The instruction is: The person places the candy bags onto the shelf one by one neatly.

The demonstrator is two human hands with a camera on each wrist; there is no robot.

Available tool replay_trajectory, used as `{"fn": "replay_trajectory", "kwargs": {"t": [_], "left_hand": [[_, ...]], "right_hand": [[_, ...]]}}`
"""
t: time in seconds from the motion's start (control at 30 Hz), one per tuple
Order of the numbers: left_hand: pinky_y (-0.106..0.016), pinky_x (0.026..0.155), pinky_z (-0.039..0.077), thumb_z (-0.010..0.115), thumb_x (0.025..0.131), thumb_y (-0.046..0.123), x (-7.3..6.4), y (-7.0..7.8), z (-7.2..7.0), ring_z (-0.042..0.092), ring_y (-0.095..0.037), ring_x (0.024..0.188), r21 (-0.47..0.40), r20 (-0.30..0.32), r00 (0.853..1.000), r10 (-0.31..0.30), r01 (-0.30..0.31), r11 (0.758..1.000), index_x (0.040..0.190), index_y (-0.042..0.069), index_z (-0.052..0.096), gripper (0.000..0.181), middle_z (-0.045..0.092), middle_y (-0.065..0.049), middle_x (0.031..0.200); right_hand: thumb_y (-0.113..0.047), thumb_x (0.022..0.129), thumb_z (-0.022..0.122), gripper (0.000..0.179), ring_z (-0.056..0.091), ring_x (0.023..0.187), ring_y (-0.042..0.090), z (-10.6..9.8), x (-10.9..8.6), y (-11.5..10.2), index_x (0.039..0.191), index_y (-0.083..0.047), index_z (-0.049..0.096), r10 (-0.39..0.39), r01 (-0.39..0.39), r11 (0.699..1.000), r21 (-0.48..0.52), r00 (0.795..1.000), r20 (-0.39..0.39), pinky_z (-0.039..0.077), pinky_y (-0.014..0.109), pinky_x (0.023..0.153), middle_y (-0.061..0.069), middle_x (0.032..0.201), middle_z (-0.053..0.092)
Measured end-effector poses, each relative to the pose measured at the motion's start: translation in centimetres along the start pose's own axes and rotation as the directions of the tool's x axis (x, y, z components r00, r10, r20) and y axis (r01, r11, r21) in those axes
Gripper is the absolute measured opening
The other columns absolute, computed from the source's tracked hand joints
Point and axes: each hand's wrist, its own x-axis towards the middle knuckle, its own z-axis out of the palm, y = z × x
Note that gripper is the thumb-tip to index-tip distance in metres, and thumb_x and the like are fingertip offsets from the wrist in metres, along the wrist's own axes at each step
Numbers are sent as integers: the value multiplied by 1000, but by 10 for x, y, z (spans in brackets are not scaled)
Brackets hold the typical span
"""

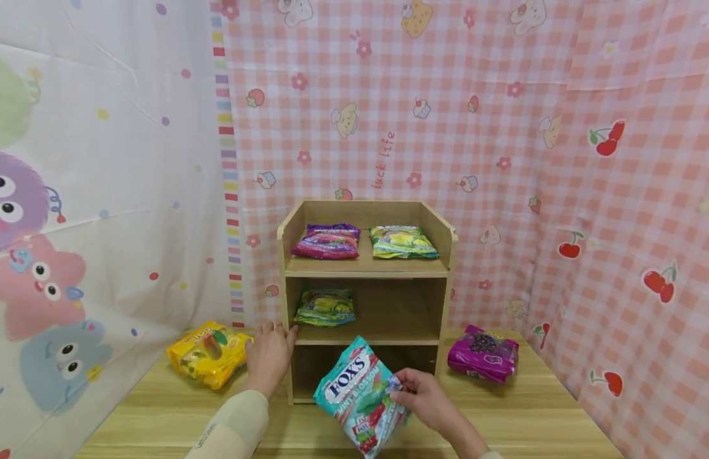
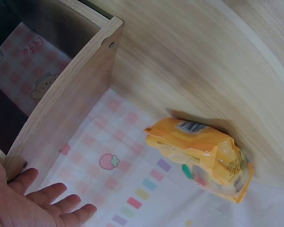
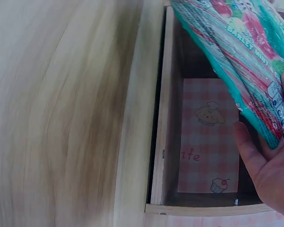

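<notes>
My right hand [image 1: 426,398] pinches the right side of a teal Fox's candy bag [image 1: 360,398], which hangs tilted in front of the shelf's bottom compartment. In the right wrist view the same candy bag [image 3: 246,52] covers part of that compartment, thumb on its face and fingers behind. My left hand [image 1: 270,357] rests with fingers extended against the left side of the wooden shelf [image 1: 366,274]; in the left wrist view its fingers [image 2: 47,196] spread beside the side panel. A yellow candy bag [image 1: 208,354] lies on the table to the left of that hand.
On the top tier lie a purple-pink candy bag [image 1: 328,242] and a yellow-green candy bag [image 1: 403,242]. A green candy bag [image 1: 326,307] sits at the left of the middle tier. A purple candy bag [image 1: 483,354] lies on the table [image 1: 538,414] right of the shelf.
</notes>
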Motion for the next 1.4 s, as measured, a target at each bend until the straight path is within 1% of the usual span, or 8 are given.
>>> {"fn": "replay_trajectory", "kwargs": {"t": [0.17, 0.3, 0.5, 0.67, 0.83, 1.2, 1.27, 1.4], "left_hand": [[-66, 89, 42, 52, 103, 39, 0, 1, -1, 53, -40, 110, -2, 1, 1000, -1, 1, 1000, 102, -5, 71, 47, 61, -20, 109], [-66, 89, 41, 52, 103, 39, 0, 1, -1, 53, -40, 109, -11, 14, 1000, -6, 7, 1000, 102, -5, 71, 47, 60, -20, 109], [-67, 90, 40, 50, 104, 38, 0, 1, -3, 52, -39, 111, -14, 40, 999, -11, 12, 1000, 106, -4, 71, 47, 60, -20, 113], [-67, 90, 40, 50, 104, 38, 0, 0, -3, 53, -40, 112, -13, 36, 999, -13, 13, 1000, 108, -5, 71, 48, 60, -20, 115], [-67, 89, 40, 51, 104, 38, 0, 0, -2, 53, -40, 112, -13, 31, 999, -10, 11, 1000, 108, -5, 70, 48, 60, -21, 115], [-67, 89, 41, 51, 103, 39, 0, 0, -1, 53, -40, 110, -5, 30, 1000, -7, 8, 1000, 106, -4, 71, 48, 60, -21, 112], [-67, 88, 41, 51, 103, 38, 0, 0, -1, 53, -40, 110, -5, 26, 1000, -6, 7, 1000, 105, -4, 71, 47, 60, -21, 112], [-66, 88, 42, 52, 103, 38, 0, 1, -1, 54, -40, 109, -3, 18, 1000, -3, 3, 1000, 104, -5, 71, 47, 61, -20, 110]], "right_hand": [[-4, 94, 64, 25, 63, 77, 14, 1, 1, -6, 113, 12, 59, 34, -24, 994, 106, 994, -101, 52, 26, 67, 8, 90, 70], [-2, 94, 63, 28, 63, 78, 15, 1, 2, -14, 116, 14, 57, 72, -35, 983, 179, 976, -204, 52, 26, 70, 8, 91, 70], [1, 93, 64, 24, 64, 75, 15, 2, 6, -25, 114, 12, 60, 120, -34, 971, 235, 925, -362, 51, 26, 68, 9, 87, 69], [0, 94, 63, 26, 64, 74, 12, 0, 9, -30, 116, 13, 59, 128, -15, 969, 248, 886, -447, 52, 24, 67, 9, 89, 71], [-2, 95, 64, 28, 65, 73, 10, -4, 12, -32, 117, 14, 58, 153, -6, 959, 284, 853, -500, 52, 23, 67, 8, 90, 72], [-14, 99, 61, 40, 61, 74, 6, -18, 22, -47, 129, 13, 54, 264, -72, 934, 350, 798, -542, 49, 23, 68, 0, 85, 68], [-17, 100, 60, 45, 61, 73, 5, -21, 25, -50, 134, 13, 51, 283, -63, 918, 390, 794, -537, 51, 22, 68, -1, 85, 68], [-20, 104, 53, 52, 65, 76, 5, -23, 28, -52, 141, 14, 42, 294, -17, 879, 476, 805, -515, 53, 24, 76, -1, 89, 67]]}}
